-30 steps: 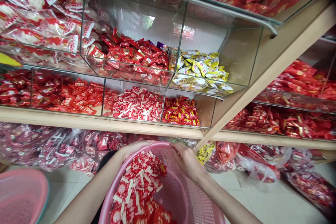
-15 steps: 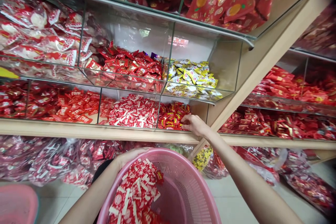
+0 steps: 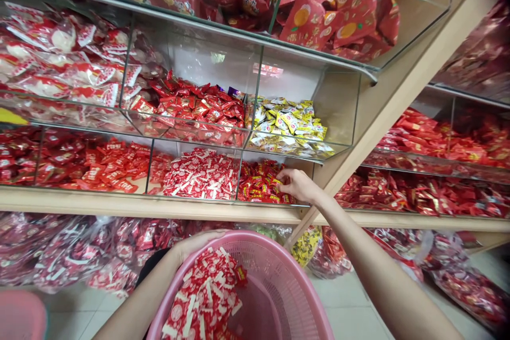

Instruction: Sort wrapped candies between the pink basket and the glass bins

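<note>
Looking down from the head view, we see the pink basket point(image 3: 314, 297) at six o'clock, with red-and-white sweets point(image 3: 207, 289) in it. Our left hand point(image 3: 195, 244) lies along its rim at eleven o'clock, maybe to stop it tipping; we can't tell how tight. Our right arm point(image 3: 358, 247) comes in between four and five o'clock, and the right hand point(image 3: 298, 185) bends narrow over the red-and-yellow sweets point(image 3: 257, 183). We can't tell if it holds any. Glass walls point(image 3: 239, 175) seem there so sweets won't mix
</note>
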Motion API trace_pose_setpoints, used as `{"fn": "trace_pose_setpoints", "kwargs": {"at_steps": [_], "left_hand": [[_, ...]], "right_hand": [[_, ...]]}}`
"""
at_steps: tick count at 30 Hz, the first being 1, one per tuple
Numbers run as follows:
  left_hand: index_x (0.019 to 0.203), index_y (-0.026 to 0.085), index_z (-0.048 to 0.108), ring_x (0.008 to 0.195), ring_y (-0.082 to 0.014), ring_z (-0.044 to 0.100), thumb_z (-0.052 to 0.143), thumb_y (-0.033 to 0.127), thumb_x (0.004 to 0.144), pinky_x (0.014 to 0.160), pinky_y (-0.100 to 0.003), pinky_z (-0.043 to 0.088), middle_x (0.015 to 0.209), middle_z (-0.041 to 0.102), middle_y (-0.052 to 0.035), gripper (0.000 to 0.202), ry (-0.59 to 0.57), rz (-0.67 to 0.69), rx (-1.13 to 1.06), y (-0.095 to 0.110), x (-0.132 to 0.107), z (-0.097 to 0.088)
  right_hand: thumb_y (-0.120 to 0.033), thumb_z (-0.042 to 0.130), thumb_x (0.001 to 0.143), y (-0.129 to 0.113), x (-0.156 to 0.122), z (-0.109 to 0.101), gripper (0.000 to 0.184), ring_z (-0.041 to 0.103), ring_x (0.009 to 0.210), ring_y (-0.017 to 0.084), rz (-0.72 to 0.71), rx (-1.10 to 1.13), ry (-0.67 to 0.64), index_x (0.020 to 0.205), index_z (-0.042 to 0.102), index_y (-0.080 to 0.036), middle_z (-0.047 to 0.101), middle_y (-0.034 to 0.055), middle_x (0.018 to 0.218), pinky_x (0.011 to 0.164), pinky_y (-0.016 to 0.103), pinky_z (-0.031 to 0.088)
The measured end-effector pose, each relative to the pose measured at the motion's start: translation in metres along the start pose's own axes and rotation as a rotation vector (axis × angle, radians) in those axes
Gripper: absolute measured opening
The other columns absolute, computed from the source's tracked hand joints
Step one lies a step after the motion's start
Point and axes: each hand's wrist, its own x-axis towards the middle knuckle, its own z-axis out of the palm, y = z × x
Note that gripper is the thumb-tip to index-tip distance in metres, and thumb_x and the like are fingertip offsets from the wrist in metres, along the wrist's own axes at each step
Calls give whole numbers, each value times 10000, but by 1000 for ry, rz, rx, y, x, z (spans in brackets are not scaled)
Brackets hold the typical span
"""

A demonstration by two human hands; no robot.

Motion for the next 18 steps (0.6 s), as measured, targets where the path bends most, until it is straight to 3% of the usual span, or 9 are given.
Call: {"fn": "trace_pose_setpoints", "kwargs": {"at_steps": [6, 11, 18], "left_hand": [[1119, 186, 611, 1110, -225, 541, 670, 356, 686, 1006, -313, 332, 1110, 651, -57, 469, 26, -1, -7, 1, -3, 3], [1149, 188, 591, 1078, -230, 565, 657, 369, 698, 989, -327, 355, 1071, 669, -57, 490, 23, -30, -29, 1, -6, 3], [1131, 178, 606, 1131, -227, 524, 634, 324, 727, 1021, -330, 324, 1160, 623, -64, 430, -11, 28, 14, 2, -2, 3]], "right_hand": [[-282, 535, 764, -10, 16, 18, 314, 547, 900, 185, 60, -142, 238, 1061, 572, -186, 607, 83, 1007, 716, 243, 375], [-332, 561, 764, -3, 26, 30, 286, 516, 983, 225, 153, -160, 182, 1003, 616, -184, 603, 93, 1012, 760, 266, 370], [-288, 560, 758, -6, 24, 29, 350, 510, 993, 236, 151, -166, 172, 1090, 581, -182, 611, 99, 1062, 790, 297, 368]]}}
